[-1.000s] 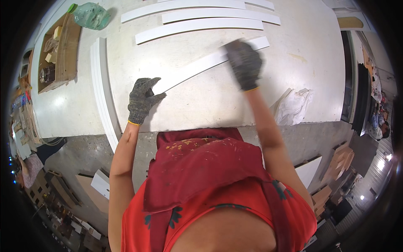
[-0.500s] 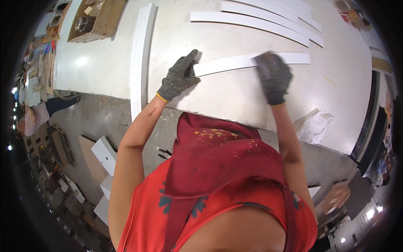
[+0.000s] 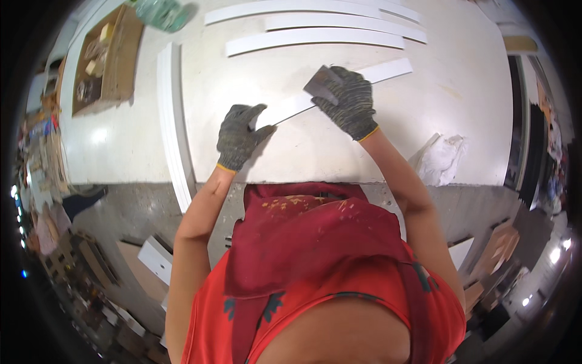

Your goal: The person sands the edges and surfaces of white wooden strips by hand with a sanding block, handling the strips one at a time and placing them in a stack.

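A narrow white strip (image 3: 388,71) lies slantwise on the white table, rising to the right. My left hand (image 3: 239,136), in a dark knitted glove with a yellow cuff, holds its left end between thumb and fingers. My right hand (image 3: 351,103), gloved alike, grips a dark, flat rectangular pad (image 3: 323,84) that looks like folded sandpaper. The pad rests over the middle of the strip and hides part of it. Beyond my hands lie several more white strips (image 3: 315,40), roughly side by side.
Long white strips (image 3: 173,115) lie to my left, jutting past the table's front edge. An open cardboard box (image 3: 121,64) with small items stands far left, beside a greenish clear plastic bottle (image 3: 160,13). A crumpled white cloth or bag (image 3: 441,159) lies near the right front edge.
My right hand has moved left along the strip, and the pad in it now shows clearly. The left hand stays at the strip's left end. The whole view has turned slightly.
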Demonstrator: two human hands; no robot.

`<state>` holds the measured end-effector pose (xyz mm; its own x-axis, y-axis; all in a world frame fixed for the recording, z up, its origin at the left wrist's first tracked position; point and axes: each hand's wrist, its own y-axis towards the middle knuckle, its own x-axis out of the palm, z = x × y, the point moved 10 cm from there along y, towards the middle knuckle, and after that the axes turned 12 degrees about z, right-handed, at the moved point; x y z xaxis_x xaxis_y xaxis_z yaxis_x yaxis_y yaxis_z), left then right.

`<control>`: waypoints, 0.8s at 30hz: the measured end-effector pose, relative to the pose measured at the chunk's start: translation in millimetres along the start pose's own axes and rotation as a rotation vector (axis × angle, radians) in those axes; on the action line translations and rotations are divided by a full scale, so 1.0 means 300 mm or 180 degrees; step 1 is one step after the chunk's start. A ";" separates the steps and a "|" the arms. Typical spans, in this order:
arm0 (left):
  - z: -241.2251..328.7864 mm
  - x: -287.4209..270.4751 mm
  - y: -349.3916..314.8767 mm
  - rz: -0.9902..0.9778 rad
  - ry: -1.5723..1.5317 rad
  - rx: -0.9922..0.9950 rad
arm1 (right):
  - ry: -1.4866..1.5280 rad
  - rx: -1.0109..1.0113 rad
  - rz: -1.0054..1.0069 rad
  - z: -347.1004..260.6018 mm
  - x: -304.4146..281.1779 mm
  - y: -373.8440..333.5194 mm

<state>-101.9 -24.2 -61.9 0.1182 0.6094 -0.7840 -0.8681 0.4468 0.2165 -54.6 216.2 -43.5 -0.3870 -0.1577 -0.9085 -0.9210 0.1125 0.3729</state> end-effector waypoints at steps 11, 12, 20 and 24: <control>0.074 -0.059 -0.010 0.0625 -0.0080 0.0400 | 0.0041 0.2795 0.0970 1.013 -0.267 -0.094; 0.086 -0.076 -0.024 0.0954 -0.0489 0.0351 | 0.1082 0.2682 0.1239 0.999 -0.225 -0.126; -0.013 0.035 -0.143 0.0708 -0.0446 -0.0892 | 0.2100 -0.0468 0.0512 -0.291 -0.254 0.009; 0.027 0.038 -0.136 0.0344 -0.0580 -0.0287 | 0.1454 -0.0594 0.0757 -0.308 -0.182 -0.055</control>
<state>-61.3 -30.1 -74.9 0.1002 0.7625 -0.6392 -0.9190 0.3172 0.2342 -22.2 132.5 17.4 -0.5268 -0.5639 -0.6360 -0.7817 0.0277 0.6230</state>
